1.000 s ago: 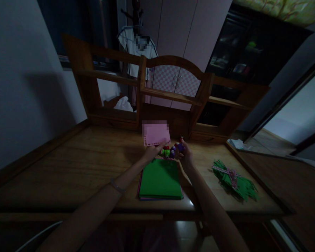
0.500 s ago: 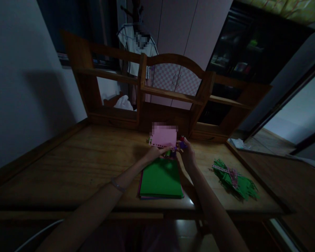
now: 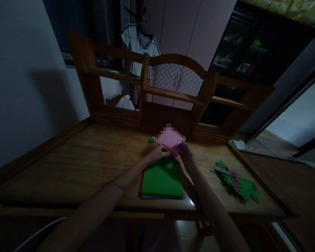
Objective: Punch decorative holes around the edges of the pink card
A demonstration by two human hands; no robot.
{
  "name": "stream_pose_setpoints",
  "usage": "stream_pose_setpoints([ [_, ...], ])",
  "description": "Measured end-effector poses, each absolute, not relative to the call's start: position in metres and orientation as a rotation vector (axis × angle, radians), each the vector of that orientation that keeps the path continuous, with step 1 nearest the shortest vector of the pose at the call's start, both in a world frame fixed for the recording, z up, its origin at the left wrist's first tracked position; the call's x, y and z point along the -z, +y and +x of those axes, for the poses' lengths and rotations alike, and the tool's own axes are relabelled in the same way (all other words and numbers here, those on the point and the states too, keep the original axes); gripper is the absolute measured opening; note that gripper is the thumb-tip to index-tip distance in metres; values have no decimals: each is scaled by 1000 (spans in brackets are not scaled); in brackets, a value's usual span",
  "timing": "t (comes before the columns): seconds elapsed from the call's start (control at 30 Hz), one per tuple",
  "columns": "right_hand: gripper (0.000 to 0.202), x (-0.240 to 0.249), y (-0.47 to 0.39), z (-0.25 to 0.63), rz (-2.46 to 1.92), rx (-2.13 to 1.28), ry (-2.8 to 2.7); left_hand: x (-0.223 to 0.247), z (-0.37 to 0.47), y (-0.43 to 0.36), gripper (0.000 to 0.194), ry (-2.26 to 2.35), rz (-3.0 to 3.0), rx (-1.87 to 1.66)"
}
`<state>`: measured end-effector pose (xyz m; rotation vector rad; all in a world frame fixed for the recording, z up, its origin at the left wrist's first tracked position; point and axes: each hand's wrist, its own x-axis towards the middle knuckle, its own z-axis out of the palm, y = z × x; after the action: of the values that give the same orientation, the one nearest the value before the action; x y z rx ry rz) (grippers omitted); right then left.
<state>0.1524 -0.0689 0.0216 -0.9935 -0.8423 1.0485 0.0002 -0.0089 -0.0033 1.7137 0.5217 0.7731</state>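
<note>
My left hand [image 3: 157, 154] grips a pink paper sheet [image 3: 170, 139] by its near edge, fingers closed. Rows of small cut-out holes run along the sheet's edges, and it is held turned, with a corner pointing toward me. In my right hand [image 3: 188, 155] is a small purple paper punch [image 3: 181, 146], held at the sheet's right edge; the fingers partly cover it. Below both hands lies a stack of green paper [image 3: 161, 180], with pink and purple edges showing underneath. A small green thing with a white top [image 3: 151, 139], perhaps another punch, rests left of the sheet.
A heap of green paper strips [image 3: 236, 183] with punched pink strips [image 3: 235, 178] on top lies on the table's right side. Along the back stands a wooden shelf unit [image 3: 173, 94] with drawers. The wooden table [image 3: 110, 150] has a raised rim at its sides.
The pink sheet has been turned so its corner points toward me. The purple punch has come up against its right edge. The green thing on the left shows more fully.
</note>
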Motion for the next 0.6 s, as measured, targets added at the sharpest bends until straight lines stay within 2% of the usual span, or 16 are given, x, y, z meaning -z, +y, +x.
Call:
stream_pose_setpoints([
  [0.23,28,-19,-72,152,-992,-947,-891,-5,0,-8,37,505,1674,-926],
  [0.6,30,-24,-76,149,-989,-902,-982,-7,1,-10,33,515,1664,-964],
])
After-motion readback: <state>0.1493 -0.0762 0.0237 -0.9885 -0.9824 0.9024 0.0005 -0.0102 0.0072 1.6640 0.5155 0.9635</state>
